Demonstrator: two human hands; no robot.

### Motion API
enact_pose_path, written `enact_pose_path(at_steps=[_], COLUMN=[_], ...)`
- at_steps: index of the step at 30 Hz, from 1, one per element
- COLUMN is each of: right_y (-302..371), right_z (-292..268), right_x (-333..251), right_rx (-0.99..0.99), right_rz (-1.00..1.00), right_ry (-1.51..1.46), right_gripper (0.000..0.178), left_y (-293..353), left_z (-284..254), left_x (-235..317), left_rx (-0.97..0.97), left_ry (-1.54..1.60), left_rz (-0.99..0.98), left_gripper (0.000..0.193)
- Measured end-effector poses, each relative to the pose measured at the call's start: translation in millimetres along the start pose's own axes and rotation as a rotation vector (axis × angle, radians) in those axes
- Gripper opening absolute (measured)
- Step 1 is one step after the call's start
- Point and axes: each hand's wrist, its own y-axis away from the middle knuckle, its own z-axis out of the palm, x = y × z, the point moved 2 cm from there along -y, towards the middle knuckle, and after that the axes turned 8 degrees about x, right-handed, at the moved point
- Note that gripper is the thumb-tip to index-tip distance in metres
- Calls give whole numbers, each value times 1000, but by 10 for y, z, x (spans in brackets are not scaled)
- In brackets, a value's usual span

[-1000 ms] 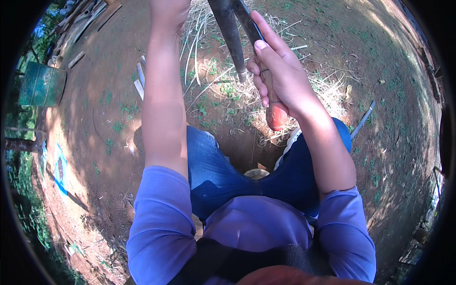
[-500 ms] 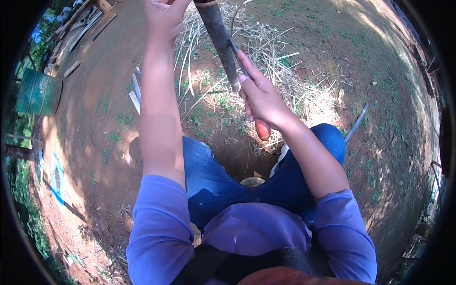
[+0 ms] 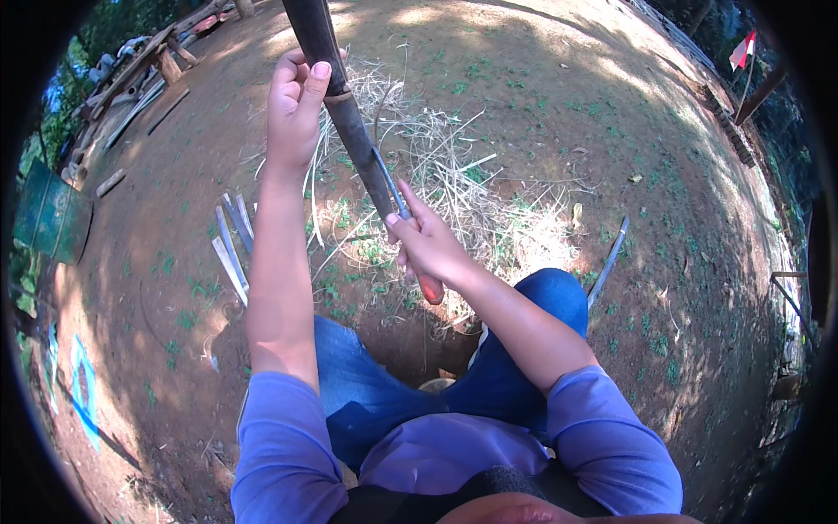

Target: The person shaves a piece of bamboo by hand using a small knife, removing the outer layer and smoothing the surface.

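A dark bamboo pole point(image 3: 356, 140) with a ring-like node slants from the top of the view down toward my right hand. My left hand point(image 3: 293, 113) grips it beside the node, thumb lying on its near face and the other fingers partly behind. In my right hand point(image 3: 429, 246) is a knife point(image 3: 430, 288) with an orange-red handle. Its narrow blade runs up along the pole's right side, touching or very near it, and a thin curved sliver rises by the blade. The pole's lower end is close to my right fingers.
Pale shavings point(image 3: 515, 218) lie heaped on the earth beyond my knees. Several split strips point(image 3: 231, 244) rest at the left, and one strip point(image 3: 608, 262) lies by my right knee. A green drum point(image 3: 52, 212) stands far left; timber is piled behind it.
The view has tilted up, so more of the pole and my whole left hand show. Both hands keep their holds, with the knife still alongside the pole.
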Motion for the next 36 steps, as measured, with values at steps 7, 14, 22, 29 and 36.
enact_pose_path(at_steps=[7, 14, 22, 29, 36], right_y=[-11, -3, 77, 322, 68], right_z=[-15, -5, -35, -6, 10], right_x=[177, 157, -8, -509, -80], right_rx=[-2, -56, 2, -29, 18], right_rz=[-86, 25, -74, -226, -246], right_ry=[37, -171, -2, -107, 45], right_gripper=[69, 64, 61, 58, 57], left_y=[27, 23, 24, 33, -20], left_z=[-52, -31, -26, 155, 5], left_x=[-38, -81, -92, -47, -194], left_rx=[-20, 3, -28, 141, 105], left_ry=[103, 129, 88, 115, 217], left_rz=[-47, 10, 7, 13, -10], left_gripper=[22, 22, 23, 23, 24])
